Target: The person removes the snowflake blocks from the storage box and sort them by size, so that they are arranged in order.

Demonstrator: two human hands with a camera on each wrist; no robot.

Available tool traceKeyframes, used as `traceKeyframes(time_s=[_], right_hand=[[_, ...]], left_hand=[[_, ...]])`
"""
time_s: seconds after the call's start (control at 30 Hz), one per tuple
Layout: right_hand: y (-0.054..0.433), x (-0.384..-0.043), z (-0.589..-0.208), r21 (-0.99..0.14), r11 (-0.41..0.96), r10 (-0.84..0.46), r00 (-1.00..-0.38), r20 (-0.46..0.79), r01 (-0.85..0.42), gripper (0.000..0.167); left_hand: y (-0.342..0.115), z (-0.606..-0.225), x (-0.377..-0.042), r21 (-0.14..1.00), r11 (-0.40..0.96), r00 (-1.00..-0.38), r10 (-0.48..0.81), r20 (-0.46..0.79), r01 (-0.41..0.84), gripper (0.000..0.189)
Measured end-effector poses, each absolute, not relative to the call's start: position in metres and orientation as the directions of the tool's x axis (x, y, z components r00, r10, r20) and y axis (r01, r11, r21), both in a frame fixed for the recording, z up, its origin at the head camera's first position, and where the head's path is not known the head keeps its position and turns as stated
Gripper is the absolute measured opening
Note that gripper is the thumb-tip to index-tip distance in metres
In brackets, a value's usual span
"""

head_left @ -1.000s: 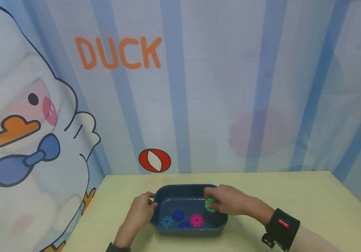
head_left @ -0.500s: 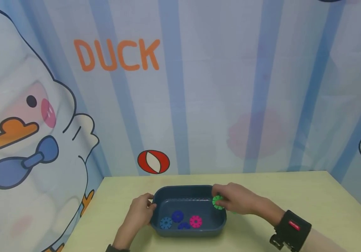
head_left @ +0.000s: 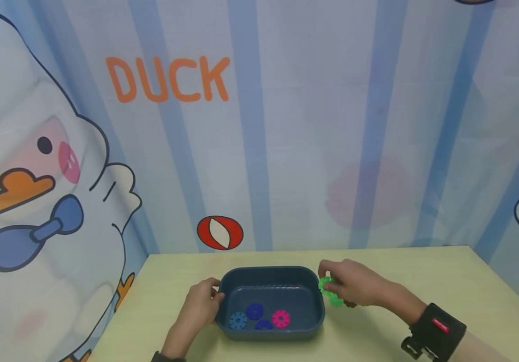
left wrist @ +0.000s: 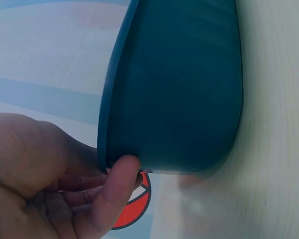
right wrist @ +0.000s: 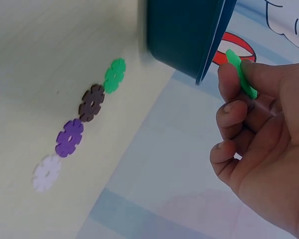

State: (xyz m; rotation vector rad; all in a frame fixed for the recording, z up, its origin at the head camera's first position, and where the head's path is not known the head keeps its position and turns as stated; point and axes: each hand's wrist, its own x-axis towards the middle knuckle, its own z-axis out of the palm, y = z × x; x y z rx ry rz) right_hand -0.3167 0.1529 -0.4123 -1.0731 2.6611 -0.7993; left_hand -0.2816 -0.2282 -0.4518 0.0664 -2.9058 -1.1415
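My right hand [head_left: 356,284] pinches a green snowflake disc [right wrist: 241,74] between thumb and fingertips, just outside the right end of a dark blue plastic basin [head_left: 270,335]. My left hand [head_left: 197,307] grips the rim at the basin's left end; in the left wrist view its thumb and fingers close on the corner. Inside the basin lie a light blue disc [head_left: 238,321], two dark blue discs, one of them [head_left: 255,311] fully visible, and a pink disc [head_left: 280,319]. Below the right hand, another green disc [right wrist: 115,75] lies on the table.
The pale table [head_left: 182,266] carries a row of discs beside the basin: after the green one come a brown disc [right wrist: 91,103], a purple disc [right wrist: 69,138] and a white disc [right wrist: 47,173]. A printed curtain [head_left: 305,125] hangs behind the table.
My right hand has lifted the green disc out of the basin and carried it right, past the rim. The green and brown discs on the table have come into view. My left hand keeps its grip.
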Motion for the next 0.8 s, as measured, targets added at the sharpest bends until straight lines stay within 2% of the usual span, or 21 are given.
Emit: traceKeyframes(time_s=[0.27,0.8], right_hand=[[0.169,-0.317,-0.412,-0.476,0.629,-0.659,-0.746,0.092,-0.615,0.01],[0.203,-0.312,-0.42,-0.518,0.647,-0.623,-0.78,0.063,-0.559,0.012]], left_hand=[[-0.229,-0.453,-0.282,0.681,0.731,-0.999,-0.041,-0.004,-0.033,0.032],[-0.229,-0.455,-0.283,0.68,0.733,-0.999,-0.044,0.011,-0.024,0.031]])
